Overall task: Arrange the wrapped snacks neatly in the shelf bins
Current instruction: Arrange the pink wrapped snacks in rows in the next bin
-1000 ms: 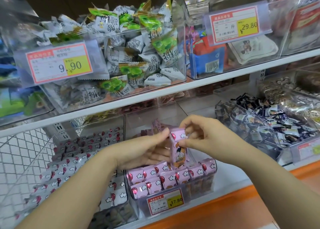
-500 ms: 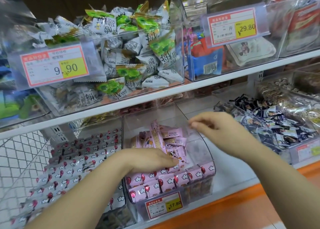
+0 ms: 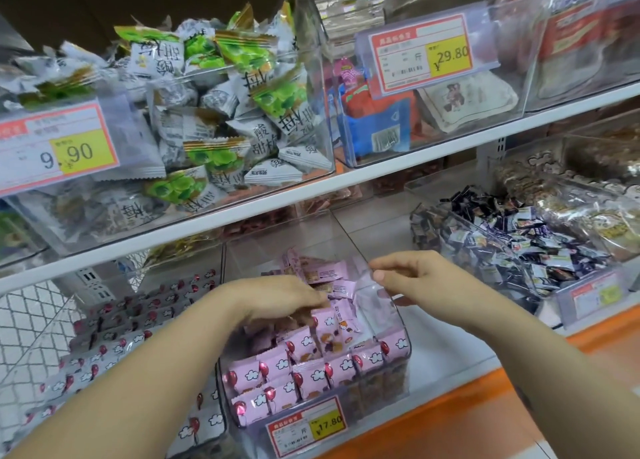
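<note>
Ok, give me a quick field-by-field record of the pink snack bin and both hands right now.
bin: clear bin, lower shelf, tag reads 17.80
contents: pink packets, front rows lined up, back ones jumbled
left hand: on the packets inside the bin; grip hidden
right hand: over the bin's right wall, fingers loosely curled, nothing seen held

Way in: the open bin top at lower centre, roofed by a shelf

The clear bin [image 3: 398,323] opens upward beneath the upper shelf board [image 3: 381,169]. The left hand [image 3: 277,299], lying across the pink snacks [image 3: 304,349], and the right hand [image 3: 426,278], at the right wall's rim, crowd that mouth. Right of the bin, a bare strip of shelf floor [image 3: 446,347] lies before the dark-wrapped snacks [image 3: 519,250].
</note>
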### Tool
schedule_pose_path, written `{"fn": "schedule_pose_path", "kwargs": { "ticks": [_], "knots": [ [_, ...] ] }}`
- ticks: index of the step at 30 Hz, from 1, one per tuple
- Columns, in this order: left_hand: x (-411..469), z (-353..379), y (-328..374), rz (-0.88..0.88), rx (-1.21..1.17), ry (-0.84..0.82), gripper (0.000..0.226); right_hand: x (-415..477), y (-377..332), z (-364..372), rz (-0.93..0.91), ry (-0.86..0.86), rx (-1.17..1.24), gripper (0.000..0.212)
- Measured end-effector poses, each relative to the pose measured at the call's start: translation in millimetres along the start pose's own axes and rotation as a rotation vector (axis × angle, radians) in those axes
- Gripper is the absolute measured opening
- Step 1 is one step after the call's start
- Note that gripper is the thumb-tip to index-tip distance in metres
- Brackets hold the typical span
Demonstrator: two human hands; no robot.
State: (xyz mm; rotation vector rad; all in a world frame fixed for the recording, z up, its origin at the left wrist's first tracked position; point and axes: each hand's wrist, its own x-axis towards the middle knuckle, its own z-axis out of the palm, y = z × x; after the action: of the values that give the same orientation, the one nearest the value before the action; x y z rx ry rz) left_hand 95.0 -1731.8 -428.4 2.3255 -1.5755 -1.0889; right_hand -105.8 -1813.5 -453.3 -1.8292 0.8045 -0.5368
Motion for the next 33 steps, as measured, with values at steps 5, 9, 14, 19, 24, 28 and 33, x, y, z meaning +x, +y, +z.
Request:
{"fn": "schedule_pose_path", "kwargs": {
  "ticks": [5,9,14,19,24,28,33],
  "knots": [
    [25.8,3.6,11.6,0.036,0.262,-0.02,0.027,-0.1,-0.7,-0.8,-0.005,-0.015,-0.023,0.029],
    [27.3,3.9,26.3,-0.045,0.036,-0.167,0.04,0.0,0.3,-1.3,-0.026,-0.022,-0.079,0.035],
    [15.7,-2.9,8.8,-0.073,-0.201,-0.324,0.051,-1.9,-4.3,-2.0,-0.122,0.06,-0.177,0.025],
    [-17.1,4.2,-0.9,0.031,0.063,-0.19,0.039,-2.3,-10.5,4.1,-0.193,0.129,-0.214,0.021],
    [-45.7,17.6,-12.8,0.177,0.14,-0.086,0.04,-3.1,-26.2,7.3,-0.267,0.102,-0.316,0.018],
    [-59.2,26.4,-20.8,0.239,0.144,-0.013,0.041,14.7,-61.3,16.7,-0.287,-0.22,-0.612,0.018],
    [-61.8,17.7,-23.1,0.27,0.178,-0.028,0.038,71.8,-64.5,58.9,-0.129,-0.725,-0.993,0.021]
  ]
}}
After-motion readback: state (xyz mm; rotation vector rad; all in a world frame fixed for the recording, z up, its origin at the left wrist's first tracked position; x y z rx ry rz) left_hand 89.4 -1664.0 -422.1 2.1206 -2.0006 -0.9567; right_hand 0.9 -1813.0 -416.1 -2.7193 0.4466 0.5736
